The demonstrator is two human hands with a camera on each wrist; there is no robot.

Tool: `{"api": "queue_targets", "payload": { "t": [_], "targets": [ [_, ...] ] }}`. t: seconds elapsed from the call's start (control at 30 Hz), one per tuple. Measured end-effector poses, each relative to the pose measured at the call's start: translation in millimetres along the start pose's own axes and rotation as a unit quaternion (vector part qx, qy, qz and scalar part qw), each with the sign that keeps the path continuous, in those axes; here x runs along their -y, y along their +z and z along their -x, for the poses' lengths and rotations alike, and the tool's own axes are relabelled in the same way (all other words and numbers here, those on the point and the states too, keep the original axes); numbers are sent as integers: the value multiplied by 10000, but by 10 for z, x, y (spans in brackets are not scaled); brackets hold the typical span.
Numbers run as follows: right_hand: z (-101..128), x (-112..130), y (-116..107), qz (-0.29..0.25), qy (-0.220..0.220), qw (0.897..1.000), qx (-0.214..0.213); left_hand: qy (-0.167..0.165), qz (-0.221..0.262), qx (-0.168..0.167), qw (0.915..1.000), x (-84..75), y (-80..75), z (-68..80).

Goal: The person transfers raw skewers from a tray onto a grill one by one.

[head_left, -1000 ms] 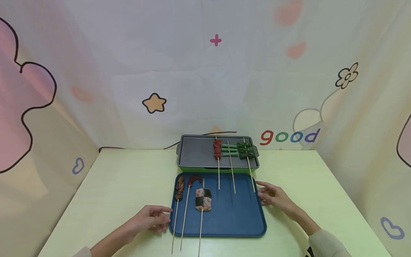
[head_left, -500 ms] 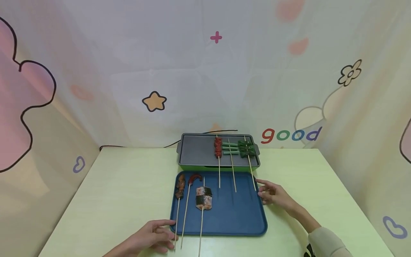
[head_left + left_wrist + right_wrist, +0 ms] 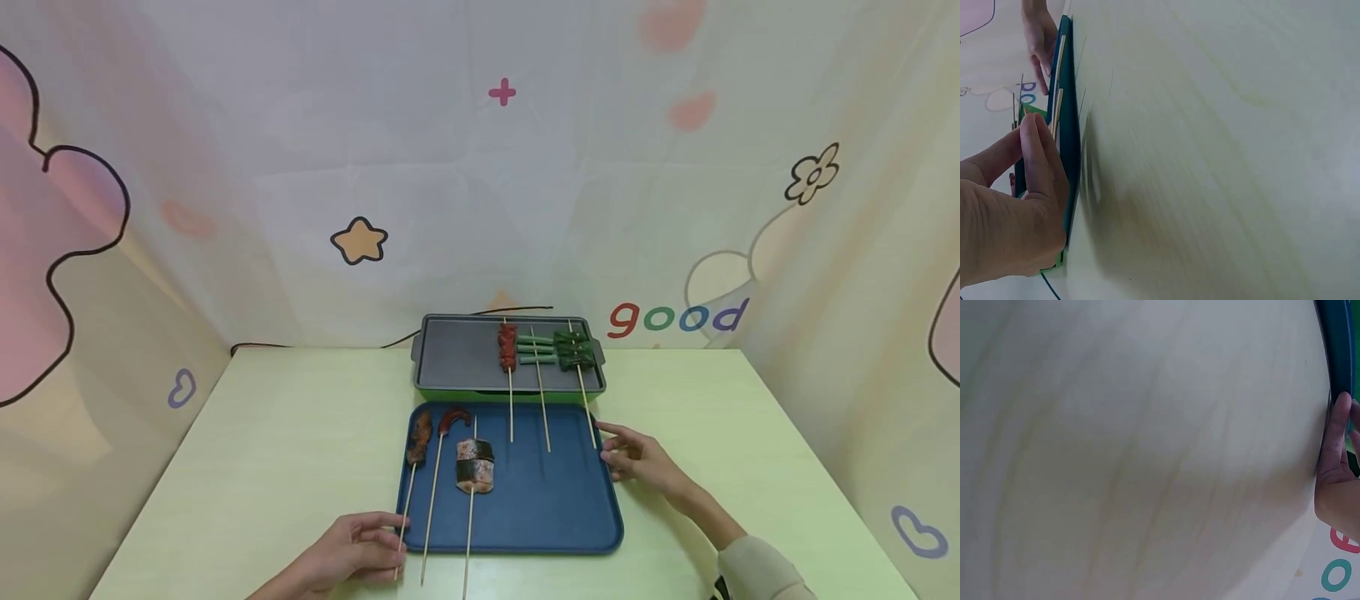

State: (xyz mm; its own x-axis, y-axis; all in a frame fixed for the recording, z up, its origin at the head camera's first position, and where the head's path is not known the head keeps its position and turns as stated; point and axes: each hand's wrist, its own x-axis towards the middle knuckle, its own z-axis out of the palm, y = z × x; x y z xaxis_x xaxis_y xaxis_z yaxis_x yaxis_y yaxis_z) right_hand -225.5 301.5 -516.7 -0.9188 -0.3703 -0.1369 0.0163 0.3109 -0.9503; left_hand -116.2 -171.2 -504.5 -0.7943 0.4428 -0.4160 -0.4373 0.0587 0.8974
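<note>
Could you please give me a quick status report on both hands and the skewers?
Left hand pinches leftmost skewer stick. Right hand open, touching blue tray edge. Nothing in the way.

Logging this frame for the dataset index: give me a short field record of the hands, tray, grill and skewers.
left hand: pinches the stick end of the leftmost skewer at the tray's near-left corner
right hand: fingers rest against the tray's right edge
tray: blue, on the pale green table
skewers on tray: three, food ends at far left; the third is a seaweed-wrapped piece
grill plate: grey, behind the tray
skewers on grill: three, one red, two green; sticks reach over the tray
</note>
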Motion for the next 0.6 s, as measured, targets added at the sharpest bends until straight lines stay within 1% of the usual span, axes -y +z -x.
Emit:
{"api": "queue_targets", "payload": {
  "t": [0.2, 0.37, 0.47, 0.6],
  "targets": [
    [-3, -5, 3, 7, -5, 10000, -17, 6, 7, -71, 10000, 86, -61, 46],
    [3, -25, -1, 15, -74, 10000, -25, 60, 184, -181, 9996, 102, -127, 71],
    [4, -28, 0, -2, -90, 10000, -31, 160, 400, -247, 9988, 94, -182, 52],
    [-2, -25, 0, -2, -71, 10000, -22, 304, 682, -518, 9959, 50, -230, -28]
  ]
}}
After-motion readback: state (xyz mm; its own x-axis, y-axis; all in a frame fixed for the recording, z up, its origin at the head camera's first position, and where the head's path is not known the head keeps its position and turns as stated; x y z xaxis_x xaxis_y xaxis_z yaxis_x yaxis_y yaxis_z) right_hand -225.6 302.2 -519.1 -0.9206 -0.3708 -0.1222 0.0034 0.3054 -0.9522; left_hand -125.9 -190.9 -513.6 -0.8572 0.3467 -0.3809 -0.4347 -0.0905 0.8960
